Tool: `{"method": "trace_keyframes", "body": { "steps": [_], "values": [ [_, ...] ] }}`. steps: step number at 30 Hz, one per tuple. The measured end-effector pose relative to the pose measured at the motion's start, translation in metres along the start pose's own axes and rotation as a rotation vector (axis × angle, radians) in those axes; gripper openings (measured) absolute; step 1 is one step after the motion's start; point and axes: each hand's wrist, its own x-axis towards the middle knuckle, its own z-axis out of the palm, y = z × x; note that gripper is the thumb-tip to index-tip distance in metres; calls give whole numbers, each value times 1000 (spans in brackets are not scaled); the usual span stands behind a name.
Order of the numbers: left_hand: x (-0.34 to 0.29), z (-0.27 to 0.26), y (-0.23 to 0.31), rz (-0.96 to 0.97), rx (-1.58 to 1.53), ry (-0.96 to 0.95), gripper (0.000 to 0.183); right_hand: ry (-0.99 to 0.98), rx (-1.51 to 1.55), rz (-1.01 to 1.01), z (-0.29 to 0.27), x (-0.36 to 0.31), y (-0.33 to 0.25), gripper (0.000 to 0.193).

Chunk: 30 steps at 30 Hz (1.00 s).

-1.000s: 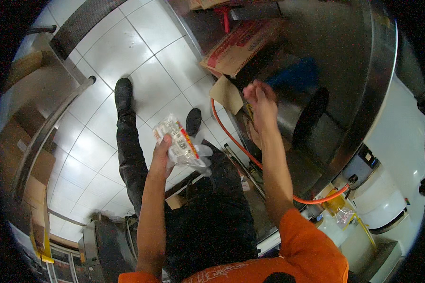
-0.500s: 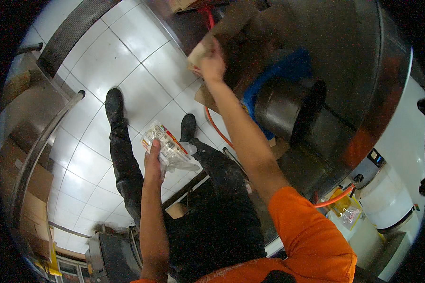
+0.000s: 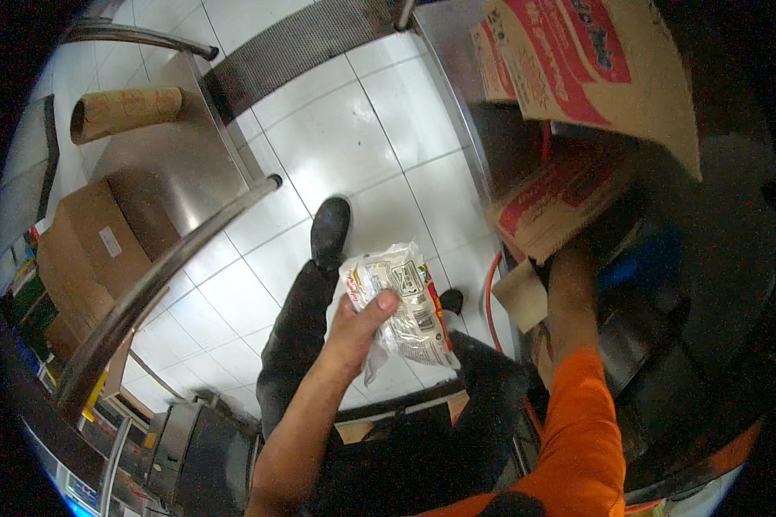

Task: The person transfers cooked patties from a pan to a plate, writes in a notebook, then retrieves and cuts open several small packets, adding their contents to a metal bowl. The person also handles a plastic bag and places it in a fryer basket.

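Above white tiles [image 3: 345, 129], left fingers [image 3: 386, 301] hold a printed packet [image 3: 418, 323].

My plastic packet [image 3: 418, 323] is white and partly clear, with red and yellow along one edge and dark print across it. My sleeve [image 3: 582, 422] is bright orange, my trousers [image 3: 293, 319] and shoes [image 3: 331, 226] black. The big carton [image 3: 578, 65] is tan-brown, banded in red; the lower box [image 3: 560, 198] repeats that brown and red. I see white floor tiles [image 3: 328, 138] gridded by dark lines, a dark grey mesh-patterned mat [image 3: 306, 56], an orange-red hose [image 3: 491, 302], and a tan roll [image 3: 129, 115] with faint reddish print.
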Motion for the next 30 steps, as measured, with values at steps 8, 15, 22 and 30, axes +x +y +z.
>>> {"method": "trace_keyframes", "body": {
  "steps": [8,15,22,30],
  "values": [
    [18,4,15,-33,317,-114,74,18,13,79,-12,6,2,26],
    [-4,-22,-14,-64,191,-15,61,96,136,129,-59,-24,-20,22],
    [-146,-15,-2,-286,164,55,68,164,554,658,-151,-173,-71,21],
    [-282,16,120,-249,96,-162,61,59,874,-110,-353,-288,-208,14]
  ]
}}
